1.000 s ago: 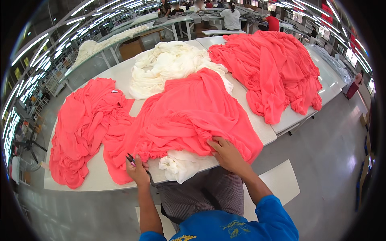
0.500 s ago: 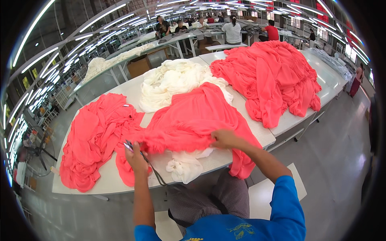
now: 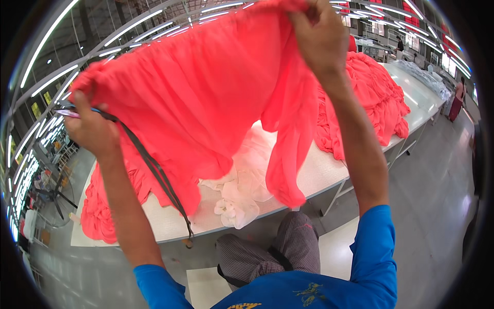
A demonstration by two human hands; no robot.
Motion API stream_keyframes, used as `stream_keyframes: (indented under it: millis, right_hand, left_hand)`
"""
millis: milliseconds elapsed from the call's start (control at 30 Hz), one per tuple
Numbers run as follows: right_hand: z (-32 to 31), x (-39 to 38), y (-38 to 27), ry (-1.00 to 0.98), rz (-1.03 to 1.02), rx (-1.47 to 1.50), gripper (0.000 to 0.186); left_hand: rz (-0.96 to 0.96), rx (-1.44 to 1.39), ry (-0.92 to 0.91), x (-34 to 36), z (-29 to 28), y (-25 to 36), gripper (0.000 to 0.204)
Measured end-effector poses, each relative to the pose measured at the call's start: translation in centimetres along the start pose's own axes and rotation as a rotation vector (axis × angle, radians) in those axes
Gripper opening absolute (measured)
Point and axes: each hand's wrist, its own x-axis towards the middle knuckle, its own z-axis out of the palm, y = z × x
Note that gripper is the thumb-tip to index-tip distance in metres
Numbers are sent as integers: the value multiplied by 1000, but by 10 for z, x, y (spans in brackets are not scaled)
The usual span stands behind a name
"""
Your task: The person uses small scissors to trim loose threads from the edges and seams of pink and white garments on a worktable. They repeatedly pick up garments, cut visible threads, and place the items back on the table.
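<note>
Fingers pinched shut, our left hand point(image 3: 93, 130), a small tool point(image 3: 68, 113) in it too, and right hand point(image 3: 323, 44) hold the coral cloth point(image 3: 190, 98) up over the table point(image 3: 329, 177). Looks like spreading; next calls for even tension.

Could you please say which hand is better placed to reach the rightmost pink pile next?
The right hand, probably: both hold cloth, but it looks nearer that pile; the left hand also holds a tool.
</note>
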Motion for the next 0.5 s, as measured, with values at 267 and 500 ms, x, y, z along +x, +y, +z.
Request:
stream_keyframes:
  millis: [267, 500]
  right_hand:
    - [-20, 78, -54, 217, -493, -219, 11]
    - [-1, 22, 20, -40, -218, -504, 21]
  left_hand:
    - [245, 147, -121, 100, 14, 31, 25]
    - [152, 308, -113, 45, 35, -51, 42]
